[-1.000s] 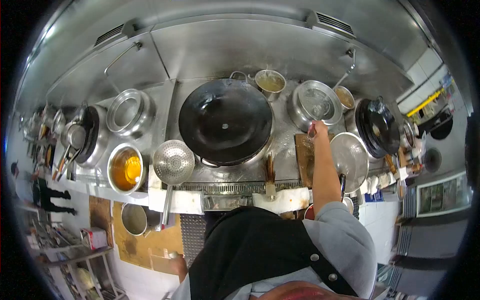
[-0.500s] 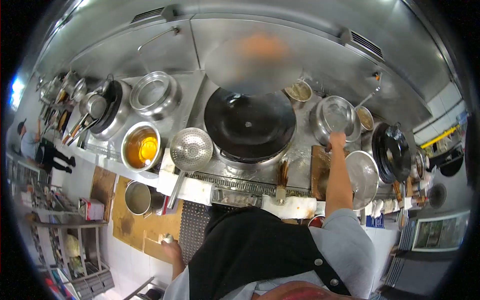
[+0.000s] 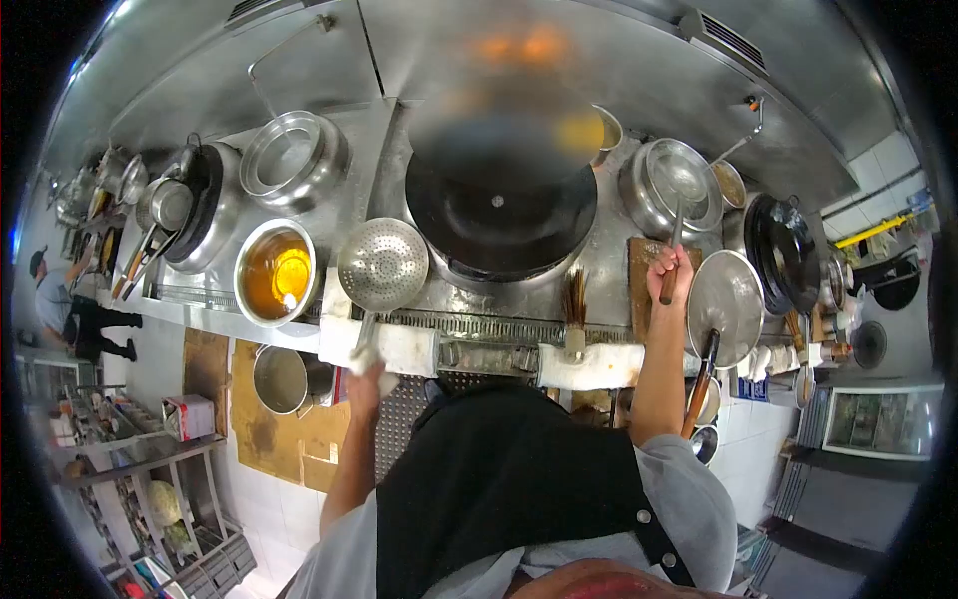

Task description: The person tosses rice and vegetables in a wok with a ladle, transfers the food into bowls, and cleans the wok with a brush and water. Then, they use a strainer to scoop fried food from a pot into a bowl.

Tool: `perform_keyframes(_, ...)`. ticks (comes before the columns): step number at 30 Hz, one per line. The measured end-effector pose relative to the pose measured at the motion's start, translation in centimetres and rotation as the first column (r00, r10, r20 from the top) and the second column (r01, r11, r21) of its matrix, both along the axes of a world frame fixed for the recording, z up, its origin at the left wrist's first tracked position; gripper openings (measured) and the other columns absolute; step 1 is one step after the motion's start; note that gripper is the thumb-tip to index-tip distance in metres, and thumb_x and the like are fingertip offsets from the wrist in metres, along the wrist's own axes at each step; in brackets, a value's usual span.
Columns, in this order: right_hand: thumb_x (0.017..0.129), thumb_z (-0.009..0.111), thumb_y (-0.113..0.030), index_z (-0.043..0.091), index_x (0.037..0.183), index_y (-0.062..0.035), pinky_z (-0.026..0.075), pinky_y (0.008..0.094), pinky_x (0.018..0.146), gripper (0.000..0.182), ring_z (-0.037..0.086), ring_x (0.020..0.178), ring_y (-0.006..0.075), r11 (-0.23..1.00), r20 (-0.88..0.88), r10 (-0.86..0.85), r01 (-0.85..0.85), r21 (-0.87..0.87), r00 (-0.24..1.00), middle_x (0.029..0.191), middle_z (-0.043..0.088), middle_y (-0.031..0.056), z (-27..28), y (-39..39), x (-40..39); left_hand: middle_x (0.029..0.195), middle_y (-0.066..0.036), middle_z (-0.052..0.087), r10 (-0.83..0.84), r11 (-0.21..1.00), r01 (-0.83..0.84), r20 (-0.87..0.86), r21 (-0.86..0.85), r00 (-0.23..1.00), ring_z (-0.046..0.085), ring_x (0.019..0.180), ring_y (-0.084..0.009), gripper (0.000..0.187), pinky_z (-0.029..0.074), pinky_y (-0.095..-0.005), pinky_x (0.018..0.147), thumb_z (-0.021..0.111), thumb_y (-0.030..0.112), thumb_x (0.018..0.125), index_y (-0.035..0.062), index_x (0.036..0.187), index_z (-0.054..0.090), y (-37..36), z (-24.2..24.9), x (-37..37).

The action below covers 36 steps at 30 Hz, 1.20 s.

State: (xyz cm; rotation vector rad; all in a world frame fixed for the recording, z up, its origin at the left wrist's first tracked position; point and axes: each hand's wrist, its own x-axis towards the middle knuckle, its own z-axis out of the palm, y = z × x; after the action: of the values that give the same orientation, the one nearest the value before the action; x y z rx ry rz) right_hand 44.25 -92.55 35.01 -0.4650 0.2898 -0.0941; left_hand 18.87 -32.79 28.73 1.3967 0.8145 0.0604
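Note:
My right hand [image 3: 671, 272] is closed round the wooden handle of a ladle [image 3: 680, 218], whose bowl lies over a round metal pot [image 3: 644, 190]. My left hand [image 3: 367, 389] is closed on a white cloth [image 3: 371, 365], right at the lower end of the handle of a perforated skimmer [image 3: 383, 265]. The skimmer's round head rests at the front of the stove. A large black wok [image 3: 499, 240] sits in the middle, its far part hidden by a blurred smudge. Left of the skimmer stands a metal bowl of amber oil [image 3: 269, 275].
A bamboo brush [image 3: 575, 309] stands at the stove's front edge by a folded white towel [image 3: 599, 365]. A round mesh strainer [image 3: 725, 309] is right of my forearm. An empty pot [image 3: 281, 379] stands low at left. Far left, another person [image 3: 75, 304] stands.
My left hand has come up from below to the skimmer's handle with the cloth. My right hand has drawn back toward me, and the ladle now shows clearly in it.

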Motion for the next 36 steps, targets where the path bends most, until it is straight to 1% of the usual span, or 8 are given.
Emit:
perform_keyframes(3, 0.104, 0.054, -0.024, 0.050, 0.085, -0.0110, 0.038, 0.0266, 0.049, 0.023, 0.047, 0.054, 0.0104, 0.997, 0.024, 0.021, -0.022, 0.068, 1.000, 0.069, 0.049, -0.0017, 2.5, 4.3, -4.7, 0.101, -0.014, 0.069, -0.231, 0.891, 0.220, 0.021, -0.397, 0.973, 0.070, 0.082, -0.0243, 0.036, 0.061, -0.0391, 0.063, 0.066, 0.022, 0.098, -0.0013, 0.125, 0.061, -2.0, 2.8, 7.4)
perform_keyframes(11, 0.103, 0.056, -0.034, 0.054, 0.086, -0.0105, 0.036, 0.0293, 0.046, 0.029, 0.043, 0.049, 0.0129, 0.963, -0.090, 0.263, -0.256, 0.085, 0.961, 0.062, 0.048, -0.0014, 4.4, 15.0, -17.0, 0.090, -0.009, 0.067, -0.418, 0.650, 0.364, 0.087, -0.667, 0.904, 0.066, 0.068, -0.0241, 0.055, 0.056, -0.0424, 0.055, 0.049, 0.063, 0.101, 0.0121, 0.116, 0.061, -11.0, 3.2, 18.8)
perform_keyframes(17, 0.100, 0.058, -0.011, 0.060, 0.125, -0.0080, 0.039, 0.0290, 0.046, 0.025, 0.048, 0.052, 0.0149, 0.928, -0.238, 0.215, -0.274, -0.252, 0.947, 0.072, 0.050, 0.0052, 5.3, 16.3, -19.9, 0.093, -0.009, 0.070, -0.305, 0.825, 0.299, 0.068, -0.479, 0.950, 0.067, 0.071, -0.0215, 0.023, 0.053, -0.0345, 0.050, 0.069, 0.026, 0.092, 0.0083, 0.106, 0.063, -14.0, 2.0, 21.1)
perform_keyframes(21, 0.095, 0.059, -0.003, 0.040, 0.158, -0.0144, 0.048, 0.0292, 0.049, 0.067, 0.055, 0.054, 0.0128, 0.604, -0.229, -0.008, -0.178, -0.777, 0.973, 0.076, 0.058, 0.0032, 1.2, 14.9, -21.3, 0.093, -0.008, 0.070, -0.278, 0.865, 0.269, 0.042, -0.424, 0.960, 0.067, 0.071, -0.0199, 0.021, 0.052, -0.0323, 0.049, 0.068, 0.024, 0.093, 0.0082, 0.106, 0.063, -13.6, 3.3, 20.8)
perform_keyframes(24, 0.086, 0.070, -0.008, 0.044, 0.152, -0.0029, 0.054, 0.0475, 0.079, 0.071, 0.071, 0.082, 0.0356, -0.455, -0.159, -0.234, -0.252, -0.854, 0.959, 0.108, 0.070, 0.0282, -7.1, 9.7, -23.1, 0.091, -0.009, 0.070, -0.321, 0.866, 0.291, -0.003, -0.407, 0.947, 0.066, 0.069, -0.0207, 0.027, 0.053, -0.0334, 0.050, 0.073, 0.028, 0.090, 0.0071, 0.106, 0.064, -13.2, 3.6, 20.9)
perform_keyframes(29, 0.087, 0.068, -0.013, 0.052, 0.148, -0.0103, 0.053, 0.0521, 0.082, 0.063, 0.067, 0.095, 0.0434, -0.521, -0.395, -0.345, -0.524, -0.674, 0.852, 0.110, 0.069, 0.0264, -11.1, 6.5, -24.1, 0.089, -0.009, 0.070, -0.268, 0.861, 0.204, -0.074, -0.465, 0.961, 0.067, 0.068, -0.0214, 0.019, 0.052, -0.0345, 0.049, 0.069, 0.021, 0.090, 0.0071, 0.102, 0.064, -13.6, 1.9, 21.8)
perform_keyframes(31, 0.088, 0.069, -0.020, 0.056, 0.144, -0.0123, 0.054, 0.0515, 0.081, 0.058, 0.067, 0.098, 0.0428, -0.779, -0.174, -0.294, -0.342, -0.525, 0.940, 0.119, 0.066, 0.0251, -11.2, 6.4, -22.3, 0.089, -0.010, 0.070, -0.272, 0.863, 0.243, 0.000, -0.443, 0.962, 0.067, 0.069, -0.0220, 0.018, 0.052, -0.0348, 0.049, 0.070, 0.019, 0.088, 0.0061, 0.100, 0.064, -13.9, 0.8, 22.6)
perform_keyframes(36, 0.084, 0.073, -0.034, 0.047, 0.150, -0.0167, 0.055, 0.0526, 0.085, 0.073, 0.067, 0.103, 0.0438, -0.676, -0.638, -0.144, -0.546, -0.495, 0.757, 0.123, 0.063, 0.0287, -9.1, 13.8, -14.3, 0.079, -0.012, 0.067, -0.132, 0.933, 0.130, 0.018, -0.336, 0.991, 0.065, 0.060, -0.0223, 0.009, 0.047, -0.0350, 0.043, 0.066, 0.010, 0.086, 0.0034, 0.091, 0.062, -14.6, 2.4, 21.8)
